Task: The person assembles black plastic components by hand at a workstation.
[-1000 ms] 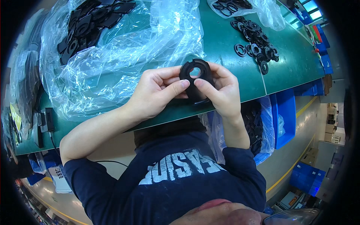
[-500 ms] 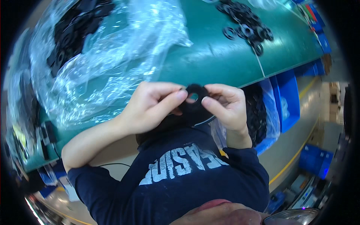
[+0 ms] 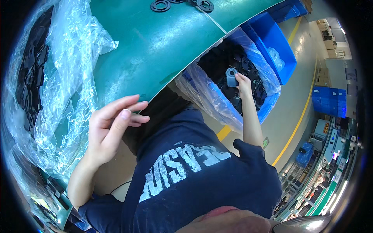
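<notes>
My right hand pinches a flat dark part with a round hole, its face shining grey in the light. It is held over a blue bin lined with a clear bag. Inside the bin lies a heap of similar black parts. My left hand is empty, fingers apart, close to the front edge of the green table.
A clear plastic bag with black parts covers the table's left side. Several black rings lie at its far edge. Beside the lined bin stands another blue bin, with a crumpled clear bag inside.
Both hands were together on the black part over my lap. My right hand has carried it right, over the lined bin. My left hand has let go and moved left. The view has turned right.
</notes>
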